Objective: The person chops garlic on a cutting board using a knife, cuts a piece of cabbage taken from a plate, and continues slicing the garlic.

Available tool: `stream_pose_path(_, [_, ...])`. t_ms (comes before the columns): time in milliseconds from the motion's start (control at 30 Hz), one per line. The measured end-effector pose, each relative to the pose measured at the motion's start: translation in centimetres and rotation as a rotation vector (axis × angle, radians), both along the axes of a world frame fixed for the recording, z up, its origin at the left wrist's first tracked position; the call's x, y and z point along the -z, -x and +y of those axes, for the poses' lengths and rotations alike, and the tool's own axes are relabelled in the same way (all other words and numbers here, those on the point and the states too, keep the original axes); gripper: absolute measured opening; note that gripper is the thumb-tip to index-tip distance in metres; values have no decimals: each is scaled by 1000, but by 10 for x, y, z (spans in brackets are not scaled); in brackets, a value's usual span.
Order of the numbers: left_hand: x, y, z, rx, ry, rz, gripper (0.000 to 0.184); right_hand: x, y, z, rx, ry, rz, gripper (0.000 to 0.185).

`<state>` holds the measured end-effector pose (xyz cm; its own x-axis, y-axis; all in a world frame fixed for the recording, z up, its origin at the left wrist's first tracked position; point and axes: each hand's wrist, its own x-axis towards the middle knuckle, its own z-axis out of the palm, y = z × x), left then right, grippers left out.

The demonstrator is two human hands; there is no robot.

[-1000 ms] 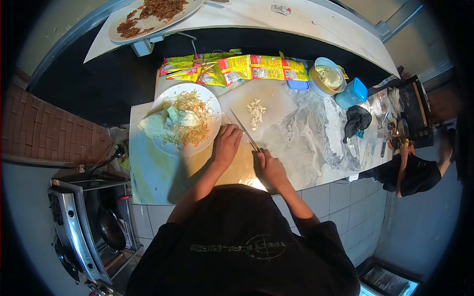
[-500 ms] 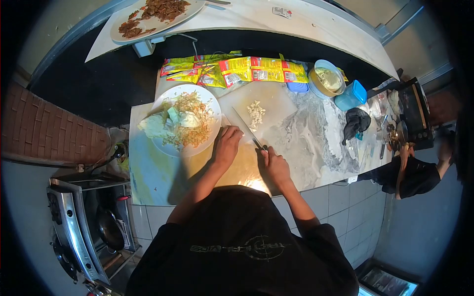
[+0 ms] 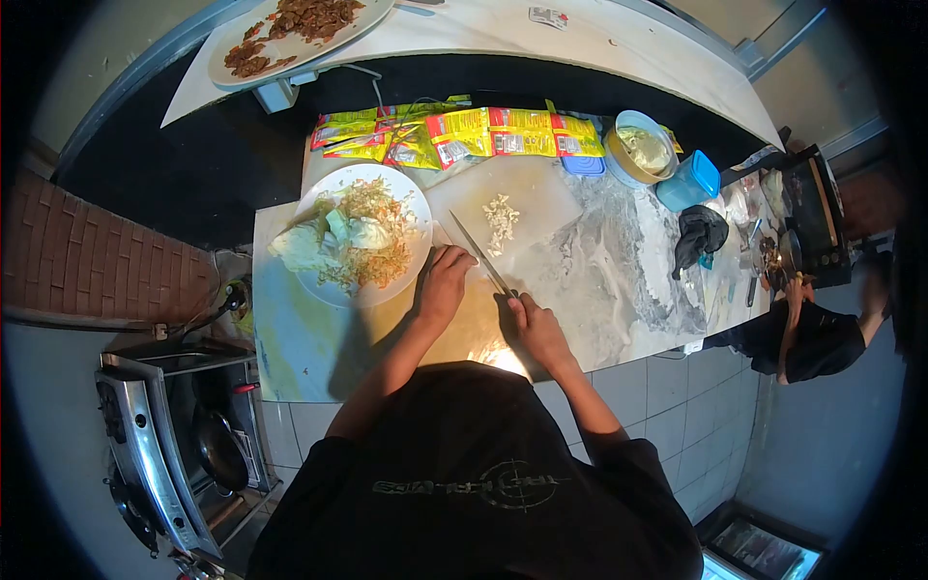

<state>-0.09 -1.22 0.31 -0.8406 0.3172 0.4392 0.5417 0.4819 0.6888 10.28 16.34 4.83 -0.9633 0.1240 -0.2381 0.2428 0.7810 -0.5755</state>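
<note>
My right hand (image 3: 536, 324) is closed round the handle of a knife (image 3: 476, 246), whose blade points up and left over the pale cutting board (image 3: 551, 198). Beside the blade, my left hand (image 3: 448, 282) has its fingers bent together at the board's lower left edge, on a small pale piece largely hidden by the fingertips. Chopped pale bits (image 3: 500, 222) lie in a small pile on the board, right of the blade. Left of my left hand, a white plate (image 3: 418, 253) holds shredded vegetables (image 3: 372, 266) and a cabbage chunk (image 3: 302, 246).
Yellow and red packets (image 3: 462, 133) line the counter's back. At the right are a bowl (image 3: 642, 150), a blue container (image 3: 688, 182) and a black cloth (image 3: 698, 237). A plate of brown food (image 3: 307, 21) rests on the shelf. Another person (image 3: 812, 338) works at far right.
The knife and my right hand shift slightly right and back left between the frames. My left hand stays nearly in place.
</note>
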Motion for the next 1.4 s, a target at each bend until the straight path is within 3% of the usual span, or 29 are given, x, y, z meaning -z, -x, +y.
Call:
stream_pose_path(367, [-4,0,2,-6,13,18,15,0,14,-18,-24,-288,-27,43])
stream_pose_path(567, [-3,2,2,-48,16,-1,7,9,13,-13,40,-254,18,43])
stream_pose_path(733, [1,2,3,-60,-31,-22,6,16,8,-10,81,20,78,41])
stream_pose_path(1067, [-3,3,0,-25,-29,-43,5,15,6,-14,54,70,43,40])
stream_pose_path(1267, [-4,6,0,10,-26,-81,6,15,16,-20,24,-38,57,40])
stream_pose_path(1400, [-2,6,0,9,-12,-84,7,10,22,-27,26,-248,34,39])
